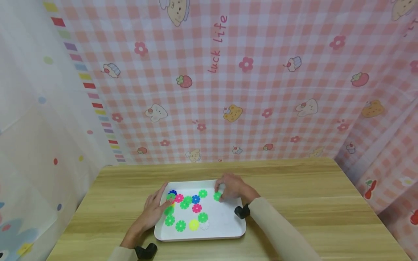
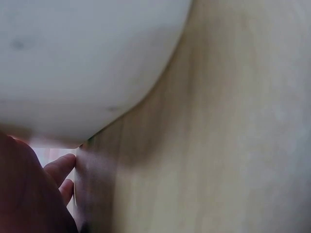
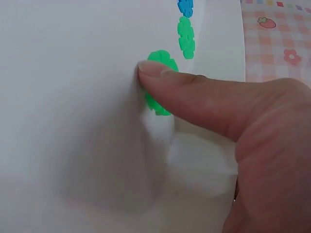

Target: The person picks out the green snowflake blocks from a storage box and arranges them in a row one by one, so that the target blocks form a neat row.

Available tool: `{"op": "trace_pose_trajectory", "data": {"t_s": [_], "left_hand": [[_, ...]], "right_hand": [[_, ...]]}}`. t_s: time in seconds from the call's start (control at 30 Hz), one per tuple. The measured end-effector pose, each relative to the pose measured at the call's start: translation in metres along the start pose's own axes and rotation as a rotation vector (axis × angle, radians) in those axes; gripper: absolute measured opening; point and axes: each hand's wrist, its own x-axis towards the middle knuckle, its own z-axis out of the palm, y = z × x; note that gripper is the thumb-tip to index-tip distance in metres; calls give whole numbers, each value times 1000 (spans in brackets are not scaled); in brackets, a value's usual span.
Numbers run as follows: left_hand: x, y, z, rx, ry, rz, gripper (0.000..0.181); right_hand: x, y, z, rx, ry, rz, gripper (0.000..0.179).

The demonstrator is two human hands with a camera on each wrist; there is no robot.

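Observation:
A shallow white tray (image 1: 222,221) on the table holds several notched plastic snowflake discs, mostly green, with pink, blue, yellow and white ones. At the tray's back right, my right hand (image 1: 233,186) pinches a green snowflake disc (image 3: 160,104) between thumb and fingers. In the right wrist view the thumb lies across that disc and the other fingertips are hidden. My left hand (image 1: 153,208) grips the tray's left side, thumb over the rim near the green discs (image 1: 169,211), fingers along the outside. The left wrist view shows fingers (image 2: 60,167) beside the tray wall (image 2: 87,87).
The tray stands on a wood-grain table (image 1: 294,203). Behind the table hangs a pink checked cloth (image 1: 228,90), with a white dotted cloth (image 1: 42,127) on the left. A yellow disc (image 1: 194,225) and a white disc (image 1: 204,226) lie near the tray's front wall.

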Motion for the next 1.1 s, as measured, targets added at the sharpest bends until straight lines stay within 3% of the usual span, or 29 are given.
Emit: {"op": "trace_pose_trajectory", "data": {"t_s": [0.37, 0.77, 1.1], "left_hand": [[-1, 0, 2, 2, 5, -21, 70], [0, -1, 3, 4, 10, -8, 69], [0, 1, 2, -1, 11, -12, 70]], "right_hand": [[1, 4, 1, 42, -13, 7, 24], [-2, 9, -5, 177, -39, -8, 18], [-6, 16, -20, 250, -70, -125, 12]]}}
